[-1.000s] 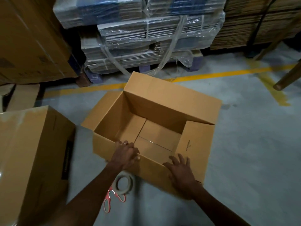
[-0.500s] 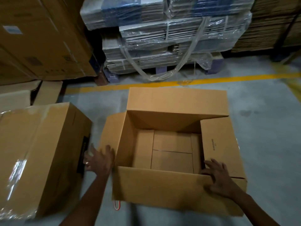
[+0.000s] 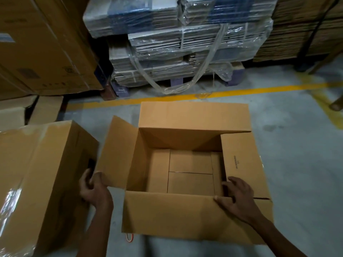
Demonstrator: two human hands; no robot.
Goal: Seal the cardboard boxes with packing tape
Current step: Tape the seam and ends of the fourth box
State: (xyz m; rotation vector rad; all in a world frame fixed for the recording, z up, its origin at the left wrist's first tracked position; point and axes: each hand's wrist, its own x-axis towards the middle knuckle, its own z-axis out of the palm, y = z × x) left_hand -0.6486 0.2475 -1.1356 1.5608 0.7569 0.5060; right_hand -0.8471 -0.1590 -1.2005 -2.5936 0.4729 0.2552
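The open cardboard box (image 3: 189, 175) sat on the grey floor (image 3: 297, 164), all four top flaps up or splayed. The left hand (image 3: 94, 191) gripped the near corner of the left flap (image 3: 117, 154), thumb and fingers curled round its edge. The right hand (image 3: 236, 198) lay spread at the near right corner, fingers on the right flap (image 3: 241, 164). A taped box (image 3: 37, 179) stood just left; something red (image 3: 129, 238) peeked from under the near flap.

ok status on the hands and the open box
Left hand grips left flap. Right hand rests open on near flap. Open box unsealed, no tape visible.
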